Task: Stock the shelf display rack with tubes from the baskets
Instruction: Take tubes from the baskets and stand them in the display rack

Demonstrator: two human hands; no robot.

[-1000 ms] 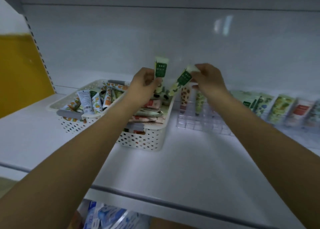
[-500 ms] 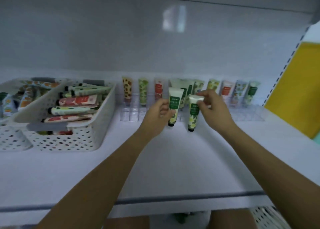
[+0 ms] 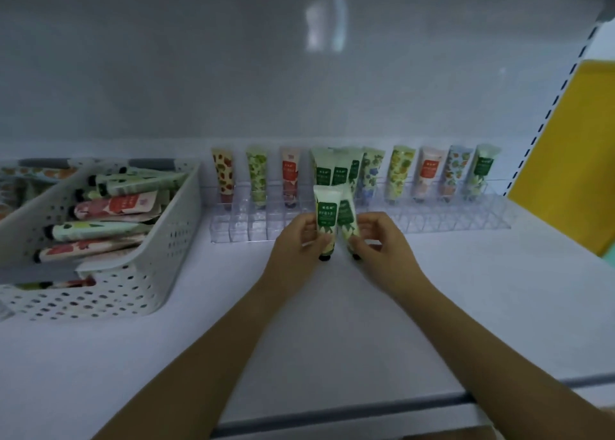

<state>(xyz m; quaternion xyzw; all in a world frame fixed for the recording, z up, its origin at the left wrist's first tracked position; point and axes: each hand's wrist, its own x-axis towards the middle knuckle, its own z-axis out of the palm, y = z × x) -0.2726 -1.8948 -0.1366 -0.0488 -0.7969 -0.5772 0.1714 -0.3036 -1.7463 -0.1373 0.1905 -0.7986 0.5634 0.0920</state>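
**Mia:** In front of the clear rack (image 3: 432, 221), what are the two hands doing?

**Ben:** Both arms reach out over the white shelf (image 3: 466, 306). The left hand (image 3: 293, 249) holds a green-label tube (image 3: 327, 221). Its fingers (image 3: 311, 231) wrap around the low part, cap down. The right hand (image 3: 382, 243) holds a second green tube (image 3: 347, 225), and its fingers (image 3: 367, 228) pinch that one the same way. The two tubes stand side by side, just touching, between the two sets of fingers.

**Mia:** What is past the fingers?

**Ben:** The rack, right behind the fingertips. A row of tubes (image 3: 429, 173) stands in its back slots, caps down. The front slots look bare.

**Mia:** And out to the left of the fingers?

**Ben:** A white basket (image 3: 159, 256) with holes. Many tubes lie in it on their sides in a pile (image 3: 109, 206). Another basket (image 3: 36, 170) sits further left, but it is blurry.
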